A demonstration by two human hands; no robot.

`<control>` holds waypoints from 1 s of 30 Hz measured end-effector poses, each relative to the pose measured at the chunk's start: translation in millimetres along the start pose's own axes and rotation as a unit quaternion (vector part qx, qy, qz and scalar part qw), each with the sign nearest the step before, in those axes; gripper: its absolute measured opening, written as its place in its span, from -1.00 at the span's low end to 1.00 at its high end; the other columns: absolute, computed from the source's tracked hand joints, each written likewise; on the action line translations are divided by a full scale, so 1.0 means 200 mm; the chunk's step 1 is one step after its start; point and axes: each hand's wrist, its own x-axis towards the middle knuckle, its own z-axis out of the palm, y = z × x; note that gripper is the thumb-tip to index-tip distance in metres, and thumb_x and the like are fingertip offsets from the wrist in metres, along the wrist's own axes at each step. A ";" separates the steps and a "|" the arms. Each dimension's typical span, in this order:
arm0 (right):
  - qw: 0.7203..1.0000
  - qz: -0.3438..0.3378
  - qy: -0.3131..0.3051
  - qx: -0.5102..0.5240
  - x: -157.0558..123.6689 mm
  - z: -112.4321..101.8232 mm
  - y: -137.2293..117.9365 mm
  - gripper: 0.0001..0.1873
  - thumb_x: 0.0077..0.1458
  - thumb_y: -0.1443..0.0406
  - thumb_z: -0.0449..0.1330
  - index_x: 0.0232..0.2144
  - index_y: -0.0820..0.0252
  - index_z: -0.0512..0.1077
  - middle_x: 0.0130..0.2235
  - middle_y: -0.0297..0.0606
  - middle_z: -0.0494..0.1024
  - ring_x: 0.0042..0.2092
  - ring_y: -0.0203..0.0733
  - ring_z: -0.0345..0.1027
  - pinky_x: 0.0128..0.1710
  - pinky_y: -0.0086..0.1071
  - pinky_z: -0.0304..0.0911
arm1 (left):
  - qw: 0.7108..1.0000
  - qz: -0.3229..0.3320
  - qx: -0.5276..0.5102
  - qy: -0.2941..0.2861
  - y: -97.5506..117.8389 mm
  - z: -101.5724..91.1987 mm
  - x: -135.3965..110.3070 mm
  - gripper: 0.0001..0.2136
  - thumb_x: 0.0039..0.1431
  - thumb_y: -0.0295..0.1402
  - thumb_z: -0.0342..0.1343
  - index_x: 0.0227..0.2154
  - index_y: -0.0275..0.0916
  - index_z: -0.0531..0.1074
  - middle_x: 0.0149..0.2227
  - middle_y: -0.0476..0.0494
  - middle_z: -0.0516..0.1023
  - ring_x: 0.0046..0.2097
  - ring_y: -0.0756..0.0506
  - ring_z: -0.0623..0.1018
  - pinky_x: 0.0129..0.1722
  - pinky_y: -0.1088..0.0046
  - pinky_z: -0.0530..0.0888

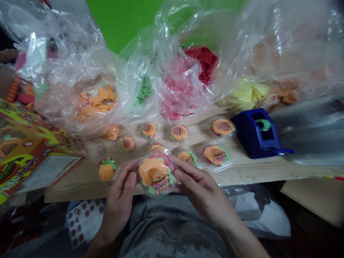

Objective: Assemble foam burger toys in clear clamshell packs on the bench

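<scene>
Left hand point(119, 202) and right hand point(201, 190) both closed on the rim of a clear round pack point(156, 173) holding soft orange burger gummy, bottom center, by the wooden desk's point(77, 182) front edge. Crinkly plastic bag point(64, 89) of orange pieces upper left.

Your pale wooden tabletop point(242, 175) runs across the middle of the frame, below a bright green backdrop point(120, 21) at top centre. A tan board point(311, 200) sits at lower right.

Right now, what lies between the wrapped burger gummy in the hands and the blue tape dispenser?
In the head view, a clear-wrapped burger gummy and another lie on the wooden board, between the held packet and the blue tape dispenser.
</scene>
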 end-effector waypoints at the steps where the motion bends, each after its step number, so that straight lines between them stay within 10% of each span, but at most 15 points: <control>1: 0.999 -0.024 0.022 -0.041 0.00 0.00 0.01 -0.71 0.07 0.15 0.21 -0.11 -0.16 0.48 -0.01 -0.33 0.49 -0.07 -0.17 0.39 -0.17 -0.28 0.36 | 1.000 -0.013 0.002 -0.015 0.00 0.00 0.00 -0.66 0.16 -0.21 0.06 -0.03 -0.19 0.41 0.04 -0.19 0.45 0.08 -0.17 0.42 0.11 0.27 0.34; 9: 0.942 -0.207 0.126 -0.230 -0.04 0.07 -0.01 -0.85 0.06 0.27 0.22 -0.29 -0.09 0.53 -0.32 -0.37 0.50 -0.24 -0.25 0.35 -0.23 -0.40 0.30 | 1.000 -0.007 -0.021 -0.016 -0.03 0.05 -0.04 -0.78 0.14 -0.15 0.08 -0.27 -0.17 0.46 -0.23 -0.08 0.56 -0.16 -0.05 0.53 -0.14 0.44 0.48; 18: 0.948 -0.199 0.095 -0.229 -0.08 0.06 0.00 -0.89 0.03 0.22 0.25 -0.32 -0.09 0.54 -0.43 -0.40 0.51 -0.40 -0.31 0.33 -0.41 -0.48 0.25 | 0.997 0.070 0.016 -0.015 0.01 0.07 -0.06 -0.83 0.18 -0.20 0.05 -0.36 -0.12 0.49 -0.39 0.01 0.49 -0.30 0.03 0.47 -0.26 0.59 0.42; 30: 0.960 -0.116 0.093 -0.238 -0.10 0.00 0.08 -0.84 0.10 0.20 0.15 -0.41 0.14 0.46 -0.47 -0.35 0.40 -0.42 -0.28 0.25 -0.42 -0.44 0.18 | 0.989 -0.042 0.047 -0.132 -0.08 0.05 0.00 -0.69 0.20 -0.11 -0.04 -0.34 -0.24 0.45 -0.37 -0.08 0.47 -0.30 -0.04 0.45 -0.28 0.47 0.39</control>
